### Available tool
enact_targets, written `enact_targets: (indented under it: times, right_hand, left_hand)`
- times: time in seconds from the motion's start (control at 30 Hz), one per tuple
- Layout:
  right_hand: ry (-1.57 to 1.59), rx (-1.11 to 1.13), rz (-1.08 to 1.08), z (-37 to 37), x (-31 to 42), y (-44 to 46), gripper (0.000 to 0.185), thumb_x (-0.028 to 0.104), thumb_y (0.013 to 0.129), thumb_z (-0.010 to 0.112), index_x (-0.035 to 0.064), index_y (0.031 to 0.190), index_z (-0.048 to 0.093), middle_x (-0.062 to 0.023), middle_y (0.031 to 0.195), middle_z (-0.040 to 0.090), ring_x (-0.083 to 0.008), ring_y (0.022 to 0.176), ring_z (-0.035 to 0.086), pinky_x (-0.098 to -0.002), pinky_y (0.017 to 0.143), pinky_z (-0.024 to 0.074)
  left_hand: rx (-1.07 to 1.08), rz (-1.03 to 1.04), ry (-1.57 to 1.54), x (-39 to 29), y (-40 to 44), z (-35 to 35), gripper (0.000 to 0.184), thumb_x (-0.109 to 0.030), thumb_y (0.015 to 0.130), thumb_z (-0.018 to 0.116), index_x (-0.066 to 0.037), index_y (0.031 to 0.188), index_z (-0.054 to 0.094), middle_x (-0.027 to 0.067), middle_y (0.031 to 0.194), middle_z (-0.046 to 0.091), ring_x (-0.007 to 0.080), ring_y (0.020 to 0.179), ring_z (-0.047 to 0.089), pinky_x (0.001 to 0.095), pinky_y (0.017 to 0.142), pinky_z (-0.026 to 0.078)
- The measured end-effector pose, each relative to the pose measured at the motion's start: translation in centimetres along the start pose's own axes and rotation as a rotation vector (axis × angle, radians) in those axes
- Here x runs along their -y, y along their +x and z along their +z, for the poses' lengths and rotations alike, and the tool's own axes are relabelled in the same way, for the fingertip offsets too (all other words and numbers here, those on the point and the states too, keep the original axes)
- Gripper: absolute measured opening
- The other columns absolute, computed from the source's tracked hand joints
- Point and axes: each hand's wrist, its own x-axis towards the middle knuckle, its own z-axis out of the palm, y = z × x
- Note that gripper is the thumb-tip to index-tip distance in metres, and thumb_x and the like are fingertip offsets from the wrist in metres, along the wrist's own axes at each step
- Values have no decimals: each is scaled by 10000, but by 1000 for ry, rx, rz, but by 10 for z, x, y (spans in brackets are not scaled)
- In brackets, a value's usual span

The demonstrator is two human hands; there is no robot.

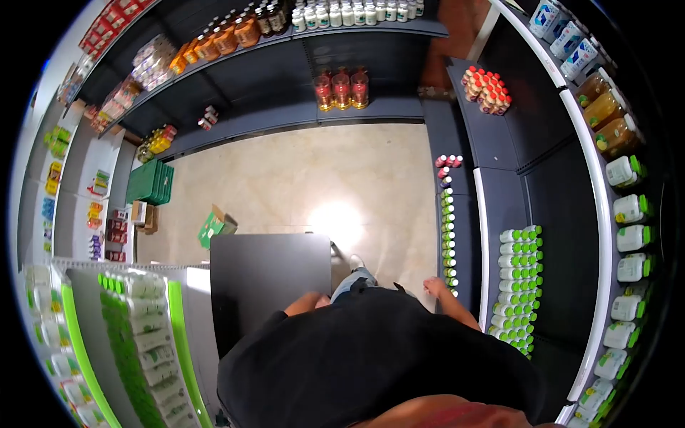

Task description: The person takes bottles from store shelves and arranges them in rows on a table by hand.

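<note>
My left hand (pixel 310 302) is over the near right edge of a dark flat-topped cart or table (pixel 271 274). Its fingers are too small and partly hidden to read. On the other side, my right hand (pixel 433 287) hangs beside the low shelf, its fingers curled in. Whether anything sits inside them does not show. Closest to it is a single-file row of white bottles with green caps (pixel 448 235), standing along the shelf edge. A few bottles with dark pink labels (pixel 448 161) stand at the far end of that row.
A block of green-capped bottles (pixel 515 285) fills part of the right shelf. Green crates (pixel 150 182) and an open green carton (pixel 216 227) are on the floor at left. Gift-like red cylinders (pixel 342 90) stand on the back shelf. White shelving (pixel 80 171) lines the left.
</note>
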Motion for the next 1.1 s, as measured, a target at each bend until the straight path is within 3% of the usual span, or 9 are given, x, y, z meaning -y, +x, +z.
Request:
enact_targets:
  times: [0.27, 0.33, 0.43, 0.47, 0.53, 0.67, 0.8, 0.9, 1.1]
  right_hand:
    - [292, -134, -182, -39, 94, 56, 268, 175, 916, 609, -12, 1108, 603, -122, 903, 684, -205, 760, 666, -321, 638, 556]
    - [-69, -143, -257, -43, 85, 83, 275, 270, 953, 561, 18, 1016, 653, -96, 892, 685, -205, 767, 664, -346, 664, 539]
    - [-456, 52, -550, -62, 41, 142, 303, 316, 950, 551, 51, 906, 691, -77, 802, 656, -204, 734, 639, -366, 652, 499]
    - [-261, 69, -399, -77, 56, 142, 289, 309, 939, 556, 56, 907, 693, -89, 800, 654, -219, 746, 641, -374, 652, 496]
    - [81, 132, -86, -99, 72, 126, 245, 293, 921, 565, 77, 911, 680, -92, 767, 635, -228, 714, 626, -372, 607, 473]
    - [466, 249, 426, -156, 81, 193, 158, 282, 902, 572, 135, 949, 605, -30, 670, 577, -182, 522, 551, -332, 405, 386]
    - [567, 326, 47, -231, 108, 298, 290, 354, 904, 576, 93, 1020, 629, -92, 884, 654, -236, 718, 632, -416, 485, 444]
    - [157, -175, -1, -264, 246, 242, 215, 239, 906, 607, 44, 977, 664, -63, 849, 652, -195, 701, 638, -329, 552, 519]
    - [296, -129, -152, -296, 315, 342, 278, 322, 918, 605, 147, 1133, 628, -32, 854, 680, -152, 636, 649, -289, 417, 391]
  left_hand:
    - [165, -184, 197, -162, -53, -142, 484, -485, 926, 404, -150, 1209, 609, 50, 1190, 687, 184, 1017, 676, 380, 658, 480]
    - [65, -281, 194, -191, -39, -163, 532, -510, 925, 408, -263, 1392, 470, -4, 1397, 559, 196, 1128, 630, 381, 717, 459]
    - [-325, 48, 91, -235, -44, -177, 440, -396, 909, 496, -167, 1278, 566, 47, 1244, 652, 227, 945, 670, 391, 645, 494]
    - [-482, 427, 417, -246, -34, -193, 338, -316, 893, 531, -100, 1122, 652, 81, 1088, 695, 234, 820, 667, 410, 647, 528]
    - [-765, 625, 118, -272, -39, -192, 381, -333, 870, 496, -62, 1055, 690, 114, 880, 729, 272, 827, 687, 393, 724, 550]
    - [-627, 550, 470, -350, -75, -212, 468, -389, 835, 514, -56, 1117, 683, 215, 1168, 655, 325, 1018, 658, 413, 911, 508]
    - [-928, 707, 374, -420, -122, -251, 319, -306, 819, 574, -92, 1017, 703, 119, 844, 722, 247, 783, 683, 339, 742, 548]
    - [-784, 831, -189, -451, -117, -282, 277, -230, 873, 585, -31, 1052, 658, 106, 870, 695, 187, 753, 658, 315, 658, 552]
    - [-712, 732, -88, -476, -95, -316, 286, -249, 876, 596, -31, 1052, 654, 97, 861, 676, 197, 752, 643, 335, 629, 554]
